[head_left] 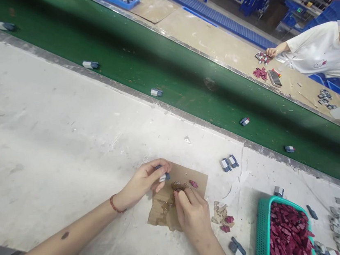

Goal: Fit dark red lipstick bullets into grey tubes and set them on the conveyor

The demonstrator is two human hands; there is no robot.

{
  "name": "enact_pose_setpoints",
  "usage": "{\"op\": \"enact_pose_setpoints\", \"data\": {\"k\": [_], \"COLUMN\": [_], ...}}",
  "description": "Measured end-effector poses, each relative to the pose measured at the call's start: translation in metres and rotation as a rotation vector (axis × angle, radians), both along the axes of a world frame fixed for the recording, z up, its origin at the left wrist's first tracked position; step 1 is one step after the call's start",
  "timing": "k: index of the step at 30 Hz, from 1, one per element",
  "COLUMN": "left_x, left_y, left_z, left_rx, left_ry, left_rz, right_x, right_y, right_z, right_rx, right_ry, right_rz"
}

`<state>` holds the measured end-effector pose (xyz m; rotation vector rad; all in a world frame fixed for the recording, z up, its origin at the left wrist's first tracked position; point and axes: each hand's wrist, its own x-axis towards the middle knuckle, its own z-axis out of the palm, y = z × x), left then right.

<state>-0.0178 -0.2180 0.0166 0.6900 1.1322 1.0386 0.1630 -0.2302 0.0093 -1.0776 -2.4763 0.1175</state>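
So the left hand (147, 178) is pinching a small blue-and-white part (164, 177) between thumb and fingers, holding it just above the left edge of a cardboard sheet (198, 175). The right hand (194, 211) is working low over the same sheet, fingers curling in tight by a glossy brown clump (178, 185) — can't tell if they're gripping anything, the knuckles are hiding the tips.

My read on the step: the left is keeping the part handy while the right is busying itself at the sticky-looking stuff. I'd say the next move is calling for a light, precise pinch and a steady left hand, since these bits are looking tiny.

Materials-wise, the cardboard is looking matte and ragged along its near edge, with a wet-looking dark stain soaking in. A stubby maroon piece (193, 183) is lying on it, just beyond the right fingers. Loads more chunky, angular maroon pieces (288, 229) are filling a green plastic basket (258, 228) with perforated walls. Two blocky blue-and-white parts (225, 165) are sitting near the cardboard — hard plastic, I'm guessing — and similar ones are lying spaced out along the smooth green belt (182, 78).
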Motion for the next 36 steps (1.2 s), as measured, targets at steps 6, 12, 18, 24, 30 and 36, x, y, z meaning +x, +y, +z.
{"op": "enact_pose_setpoints", "data": {"k": [6, 12, 18, 24, 30, 36], "left_x": [0.000, -0.008, -0.005, 0.000, 0.004, 0.009], "left_y": [-0.001, 0.000, -0.004, -0.013, -0.016, -0.022], "left_z": [0.004, 0.013, 0.003, -0.001, 0.004, 0.004], "left_rx": [-0.038, -0.085, 0.009, 0.252, 0.425, 0.416], "left_ry": [-0.106, -0.105, 0.014, 0.280, 0.447, 0.419], "left_rz": [0.026, -0.057, -0.203, -0.272, -0.445, -0.535], "right_x": [0.002, 0.001, 0.006, 0.012, 0.007, 0.001], "right_y": [-0.001, 0.000, 0.003, 0.008, 0.007, 0.004], "right_z": [0.000, -0.001, 0.005, 0.015, 0.020, 0.023], "right_rx": [-0.031, -0.053, -0.303, -0.858, -1.014, -0.966], "right_ry": [0.012, 0.055, 0.223, 0.807, 1.094, 1.114], "right_rz": [-0.004, -0.019, -0.054, -0.357, -0.415, -0.376]}}
